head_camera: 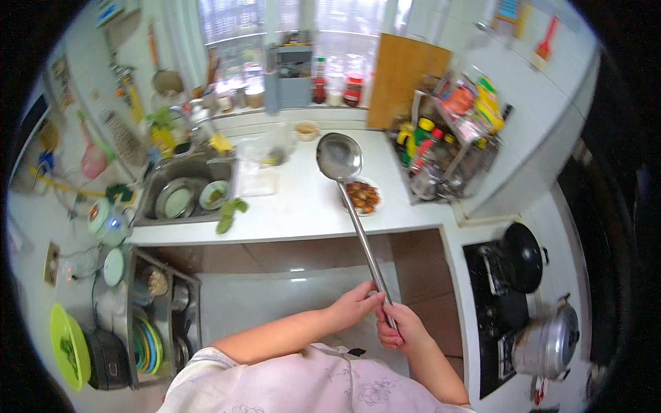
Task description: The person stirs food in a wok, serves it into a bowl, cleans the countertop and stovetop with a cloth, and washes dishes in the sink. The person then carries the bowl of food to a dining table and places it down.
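Observation:
A long-handled metal ladle (339, 157) is held out in front of my body, its bowl over the white countertop (304, 217). My right hand (402, 326) is closed around the lower end of its handle. Just above it, my left hand (356, 307) has its thumb and fingers on the same handle. Behind the ladle's handle, a plate of browned, cooked food (365, 199) sits near the counter's front edge and is partly covered from view.
A sink (150, 217) at left holds bowls, with a green cloth (227, 214) at its edge. At right stand a condiment rack (449, 170), a wok (522, 258) and a lidded metal pot (547, 343) on the stove. A wooden board (405, 77) leans behind. Dish shelves (168, 320) stand left.

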The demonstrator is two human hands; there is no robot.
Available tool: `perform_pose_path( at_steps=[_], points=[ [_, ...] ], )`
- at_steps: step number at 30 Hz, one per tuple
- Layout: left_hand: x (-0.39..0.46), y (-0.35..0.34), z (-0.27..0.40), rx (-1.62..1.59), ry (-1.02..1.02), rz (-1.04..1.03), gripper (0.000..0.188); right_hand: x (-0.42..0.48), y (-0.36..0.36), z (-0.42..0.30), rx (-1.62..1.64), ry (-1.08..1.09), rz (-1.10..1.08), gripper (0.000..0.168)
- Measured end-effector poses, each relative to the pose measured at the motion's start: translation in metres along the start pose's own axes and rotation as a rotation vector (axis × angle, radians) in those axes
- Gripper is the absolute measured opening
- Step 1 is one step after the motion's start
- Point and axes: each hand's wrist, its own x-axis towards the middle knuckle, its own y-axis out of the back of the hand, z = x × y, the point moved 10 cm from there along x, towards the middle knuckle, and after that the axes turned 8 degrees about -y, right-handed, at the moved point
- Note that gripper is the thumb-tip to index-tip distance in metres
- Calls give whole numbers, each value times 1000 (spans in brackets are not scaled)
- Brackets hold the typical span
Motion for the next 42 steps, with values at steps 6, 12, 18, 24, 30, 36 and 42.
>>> perform_pose_path(
  at_steps=[6, 12, 18, 24, 30, 36, 42],
  points=[
    [-131, 200, -27, -29, 287, 334, 25, 86, -71, 20, -63, 49, -176, 25],
    [-259, 341, -41, -194, 341, 736, 21, 164, -164, 26, 158, -108, -453, 18],
    [-317, 408, -27, -300, 320, 897, 22, 231, -216, 41, 118, -161, -315, 11],
    [-349, 452, -32, -342, 270, 1030, 23, 280, -244, 24, -230, -107, -1, 16],
    [-370, 470, -24, -235, 237, 1116, 24, 335, -270, 20, -556, -69, 137, 17],
    [-383, 483, -26, -186, 217, 1175, 24, 364, -278, 11, -969, 37, 190, 20],
    [-375, 485, -23, -217, 210, 1210, 23, 371, -295, -11, -1644, 552, 329, 25]
  ],
)
